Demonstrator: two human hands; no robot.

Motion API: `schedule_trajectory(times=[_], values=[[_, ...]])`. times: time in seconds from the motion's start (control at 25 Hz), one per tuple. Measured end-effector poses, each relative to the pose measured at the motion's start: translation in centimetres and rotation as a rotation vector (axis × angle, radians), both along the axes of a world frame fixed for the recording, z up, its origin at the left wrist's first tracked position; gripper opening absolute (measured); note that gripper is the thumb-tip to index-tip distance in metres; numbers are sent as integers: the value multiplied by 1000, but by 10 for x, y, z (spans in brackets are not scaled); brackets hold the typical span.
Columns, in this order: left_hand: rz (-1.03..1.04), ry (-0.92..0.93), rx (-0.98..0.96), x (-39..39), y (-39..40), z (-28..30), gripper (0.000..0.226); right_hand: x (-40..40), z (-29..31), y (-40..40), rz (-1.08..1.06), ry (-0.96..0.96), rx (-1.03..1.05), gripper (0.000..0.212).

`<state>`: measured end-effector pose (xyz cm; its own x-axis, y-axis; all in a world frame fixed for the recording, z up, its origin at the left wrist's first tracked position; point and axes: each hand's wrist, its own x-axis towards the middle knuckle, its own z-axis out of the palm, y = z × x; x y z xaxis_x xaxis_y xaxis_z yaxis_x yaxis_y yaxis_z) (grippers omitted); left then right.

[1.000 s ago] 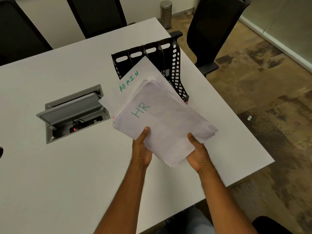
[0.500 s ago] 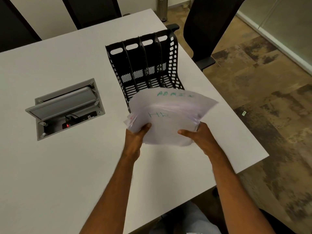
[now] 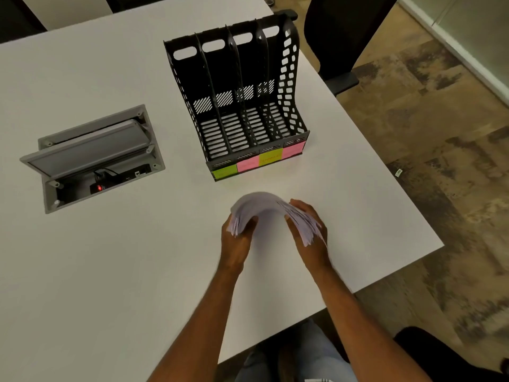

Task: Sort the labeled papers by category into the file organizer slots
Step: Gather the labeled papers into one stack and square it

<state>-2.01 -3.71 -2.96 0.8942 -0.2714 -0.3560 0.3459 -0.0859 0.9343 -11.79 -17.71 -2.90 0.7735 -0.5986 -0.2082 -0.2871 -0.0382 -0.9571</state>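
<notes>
A stack of white papers point(image 3: 261, 206) is bowed into an arch just above the white table point(image 3: 110, 271), in front of me. My left hand point(image 3: 237, 238) grips its left edge and my right hand point(image 3: 308, 230) grips its right edge. The written labels on the sheets are hidden from here. Beyond the stack stands a black file organizer point(image 3: 242, 106) with several empty slots. Green and pink sticky notes point(image 3: 259, 161) line its front lip; their writing is too small to read.
An open grey cable box point(image 3: 91, 158) is set into the table at the left. A black office chair point(image 3: 341, 37) stands off the far right corner. The table's right edge runs close to my right hand, with brown floor beyond.
Both hands have lowered the paper stack toward me and down to the table, bending it into an arch. The HR and ADMIN labels have gone out of sight. The organizer is now uncovered.
</notes>
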Motion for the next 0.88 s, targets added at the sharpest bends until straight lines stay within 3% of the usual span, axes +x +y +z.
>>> schedule_trajectory(times=[0.08, 0.24, 0.36, 0.56, 0.68, 0.8, 0.88], values=[[-6, -49, -26, 5, 0, 11, 49, 9, 3, -6, -110, 2, 52, 29], [-2, -91, -64, 7, -2, 15, 49, 17, 2, -10, -238, -140, 87, 45], [-47, -23, 26, 0, 3, 1, 48, 13, -14, -8, -228, 10, 104, 18], [-52, 48, 247, 19, 13, -16, 24, 18, -6, -30, -222, 104, -50, 27], [-31, 273, 132, 4, 26, -27, 31, 5, -12, -43, -289, 224, -27, 28], [4, 625, 2, -30, 35, -46, 39, -14, -35, -42, -180, 408, -123, 22], [17, 730, -46, -44, 39, -58, 42, -22, -49, -44, -112, 482, -222, 26]])
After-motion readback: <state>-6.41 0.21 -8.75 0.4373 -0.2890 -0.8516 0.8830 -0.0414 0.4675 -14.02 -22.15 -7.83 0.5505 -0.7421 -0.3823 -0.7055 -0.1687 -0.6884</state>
